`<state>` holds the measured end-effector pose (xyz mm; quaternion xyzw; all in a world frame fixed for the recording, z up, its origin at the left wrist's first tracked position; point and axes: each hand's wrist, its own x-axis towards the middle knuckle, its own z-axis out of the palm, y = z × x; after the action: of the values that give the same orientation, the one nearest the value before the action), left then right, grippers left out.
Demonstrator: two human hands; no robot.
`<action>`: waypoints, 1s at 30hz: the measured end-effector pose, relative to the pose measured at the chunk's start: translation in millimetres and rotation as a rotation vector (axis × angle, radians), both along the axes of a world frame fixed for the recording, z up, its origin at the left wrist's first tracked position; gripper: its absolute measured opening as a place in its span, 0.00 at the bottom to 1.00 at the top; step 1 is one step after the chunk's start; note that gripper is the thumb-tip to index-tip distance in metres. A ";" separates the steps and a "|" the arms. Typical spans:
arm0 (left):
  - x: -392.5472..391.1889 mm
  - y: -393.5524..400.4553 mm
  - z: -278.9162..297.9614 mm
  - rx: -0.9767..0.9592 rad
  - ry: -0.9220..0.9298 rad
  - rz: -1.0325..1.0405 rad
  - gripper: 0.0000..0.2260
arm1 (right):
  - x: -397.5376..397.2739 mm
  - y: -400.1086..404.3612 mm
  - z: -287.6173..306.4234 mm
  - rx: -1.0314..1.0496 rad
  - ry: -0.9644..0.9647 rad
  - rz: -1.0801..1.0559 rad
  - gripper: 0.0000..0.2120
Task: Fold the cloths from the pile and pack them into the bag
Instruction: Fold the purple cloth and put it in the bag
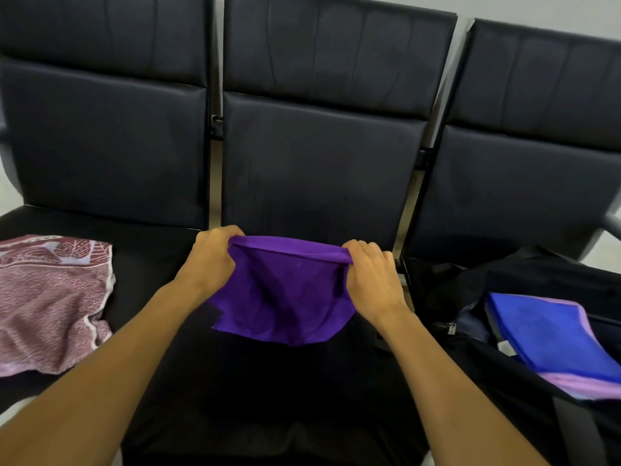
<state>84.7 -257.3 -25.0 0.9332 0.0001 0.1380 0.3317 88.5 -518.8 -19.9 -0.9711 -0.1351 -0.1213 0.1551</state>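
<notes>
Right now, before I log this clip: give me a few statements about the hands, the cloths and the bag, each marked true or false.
1. Both hands grip the purple cloth by its top edge. True: the left hand and the right hand each hold a corner.
2. The purple cloth lies flat on the seat. False: it hangs from the hands, held up over the middle seat.
3. A blue cloth lies in the black bag. True: it sits folded, over a lilac cloth.
4. The patterned pink cloth is neatly folded. False: it lies crumpled on the left seat.
5. The bag is on the left seat. False: it is on the right one.
</notes>
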 end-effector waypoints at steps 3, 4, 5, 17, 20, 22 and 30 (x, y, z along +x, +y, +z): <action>-2.9 5.8 1.2 0.051 0.053 -0.009 0.18 | -0.3 -4.3 -1.0 0.049 0.048 -0.057 0.13; -4.5 7.3 1.1 0.076 0.070 0.000 0.17 | 0.4 -4.5 -2.5 0.072 0.099 -0.073 0.13; -5.5 8.0 0.7 0.098 0.087 0.006 0.17 | 1.1 -4.6 -4.0 0.098 0.149 -0.085 0.13; -11.1 21.2 -0.1 0.053 0.290 -0.234 0.12 | 7.1 -1.3 -23.2 0.298 0.381 0.001 0.08; -13.2 26.7 -6.0 0.096 0.367 -0.331 0.04 | 7.5 -1.8 -24.3 0.268 0.411 0.044 0.08; -13.6 33.1 -11.9 0.158 0.461 -0.373 0.10 | 7.6 -3.7 -28.1 0.168 0.425 0.062 0.06; -20.0 37.7 -15.5 0.243 0.489 -0.357 0.13 | 3.1 -12.0 -37.4 -0.023 0.719 0.076 0.07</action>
<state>64.7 -219.6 -40.5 0.9568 -0.1003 -0.1514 0.2272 91.6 -530.8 -57.3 -0.9476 -0.1094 0.2354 0.1863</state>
